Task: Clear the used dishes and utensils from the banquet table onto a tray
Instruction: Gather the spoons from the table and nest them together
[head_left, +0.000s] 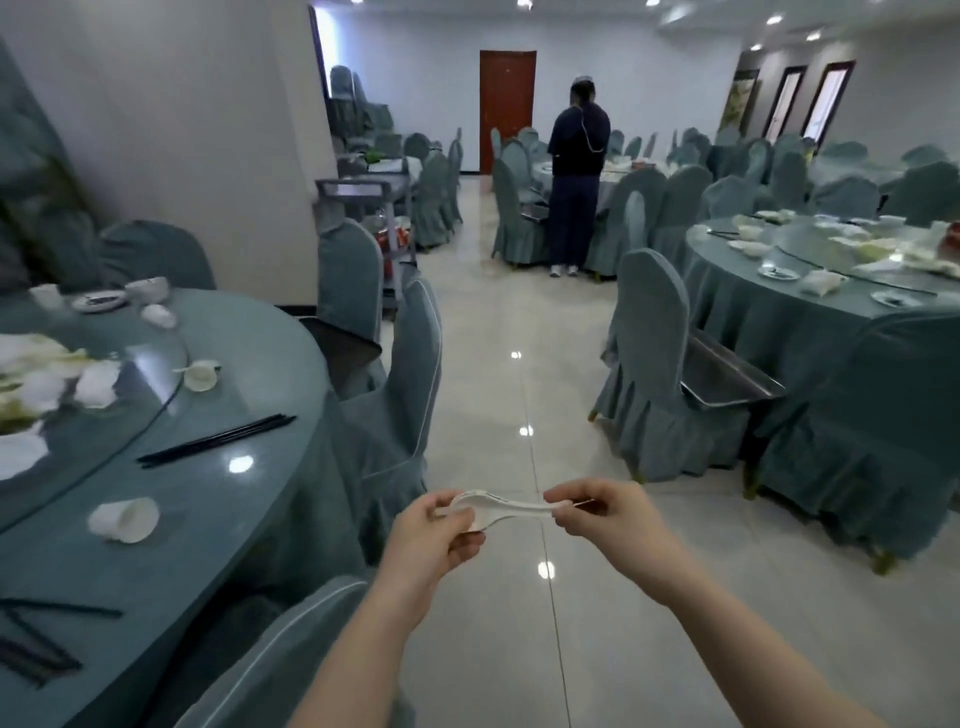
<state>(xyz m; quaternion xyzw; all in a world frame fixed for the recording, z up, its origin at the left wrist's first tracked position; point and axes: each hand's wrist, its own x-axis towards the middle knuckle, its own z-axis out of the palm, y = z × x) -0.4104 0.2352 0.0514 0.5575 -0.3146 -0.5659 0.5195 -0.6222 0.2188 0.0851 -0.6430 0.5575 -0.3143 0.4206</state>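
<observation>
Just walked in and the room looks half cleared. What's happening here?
A person is clearing banquet tables. Both hands hold white ceramic soup spoons over the aisle floor: the left hand grips the bowl end, the right hand pinches the handle end. The round teal-clothed table beside them still carries black chopsticks and a tipped white cup.

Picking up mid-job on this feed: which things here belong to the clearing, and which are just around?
Job:
white spoons, held by left hand and right hand
black chopsticks
tipped paper cup
metal tray on a chair

Just around:
covered chairs
person at a far table
red door
</observation>
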